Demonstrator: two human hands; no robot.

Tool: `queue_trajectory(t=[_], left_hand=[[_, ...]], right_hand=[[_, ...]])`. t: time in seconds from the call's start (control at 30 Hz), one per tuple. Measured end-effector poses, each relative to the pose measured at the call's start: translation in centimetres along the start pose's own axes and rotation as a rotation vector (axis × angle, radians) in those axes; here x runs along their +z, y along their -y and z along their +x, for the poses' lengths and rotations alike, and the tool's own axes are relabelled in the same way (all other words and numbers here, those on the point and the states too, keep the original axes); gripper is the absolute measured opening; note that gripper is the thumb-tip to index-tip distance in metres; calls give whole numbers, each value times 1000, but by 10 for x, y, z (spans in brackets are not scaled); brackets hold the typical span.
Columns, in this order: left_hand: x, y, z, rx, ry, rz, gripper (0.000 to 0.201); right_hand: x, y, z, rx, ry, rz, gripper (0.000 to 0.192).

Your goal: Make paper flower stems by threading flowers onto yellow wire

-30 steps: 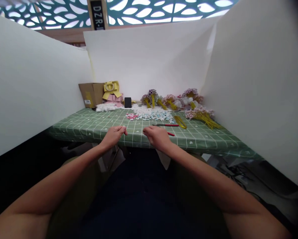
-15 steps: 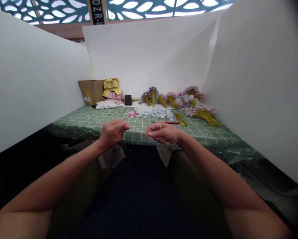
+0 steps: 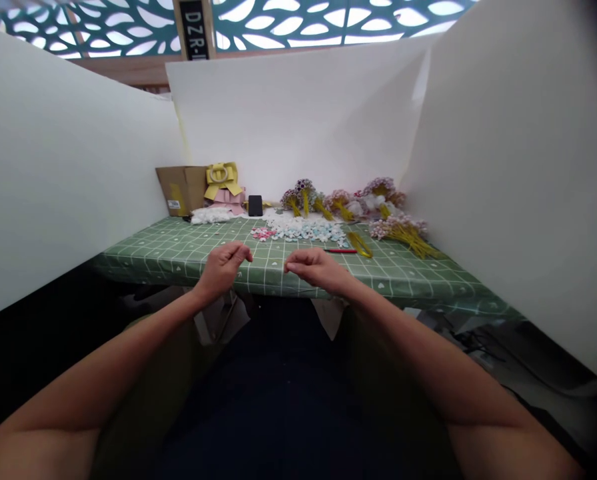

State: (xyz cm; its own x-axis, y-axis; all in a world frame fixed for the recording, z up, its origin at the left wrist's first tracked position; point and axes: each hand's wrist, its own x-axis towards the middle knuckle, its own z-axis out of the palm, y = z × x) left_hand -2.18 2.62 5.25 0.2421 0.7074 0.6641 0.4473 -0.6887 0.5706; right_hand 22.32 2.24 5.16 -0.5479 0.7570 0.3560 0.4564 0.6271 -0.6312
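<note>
Over the front of the table, my left hand (image 3: 224,265) is closed, thumb against the curled fingers; anything inside it is too small to make out. Facing it across a gap, my right hand (image 3: 314,268) has thumb and forefinger pinched together, and whatever they hold is not visible. Beyond both hands lies a spread of small pale blue and white flower-shaped pieces (image 3: 311,231), with a pink group (image 3: 263,233) at its left end. A red pen-like stick (image 3: 341,251) lies just behind my right hand, beside a bundle of yellow stems (image 3: 360,244).
Bunches of beaded stems (image 3: 402,233) lie at the back right of the green checked tablecloth (image 3: 148,248). At the back left stand a cardboard box (image 3: 182,190), yellow and pink bows (image 3: 222,175), a white fluffy pile (image 3: 211,215) and a black phone-like object (image 3: 255,205). White panels (image 3: 298,120) enclose the table.
My left hand has turned, its fingers now curled in more. My right hand has shifted slightly left, its thumb and forefinger closer together. The view has tilted up a little.
</note>
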Motion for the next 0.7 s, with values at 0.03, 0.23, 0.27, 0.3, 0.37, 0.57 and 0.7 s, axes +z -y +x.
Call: queue_trajectory(t=[0.03,0.23,0.27,0.3,0.37,0.57,0.7], left_hand=[[-4,-6,0,128,-47,52,29],[5,-4,-3,14,-94,132,34],[10,3,-3,-92,-50,101,35],[15,9,-3,-190,-24,54,36],[22,18,-4,-332,21,-93,35],[22,15,-5,-368,95,-365,34],[7,-1,-3,-64,-4,-108,33]], right_hand=[[-3,2,0,21,115,167,26],[10,0,2,54,-8,-98,23],[15,-2,2,27,-119,-317,20],[20,-4,3,-19,-199,-529,19],[26,-8,3,-119,-258,-847,22],[22,-8,1,-91,-264,-708,22],[7,0,1,13,63,74,23]])
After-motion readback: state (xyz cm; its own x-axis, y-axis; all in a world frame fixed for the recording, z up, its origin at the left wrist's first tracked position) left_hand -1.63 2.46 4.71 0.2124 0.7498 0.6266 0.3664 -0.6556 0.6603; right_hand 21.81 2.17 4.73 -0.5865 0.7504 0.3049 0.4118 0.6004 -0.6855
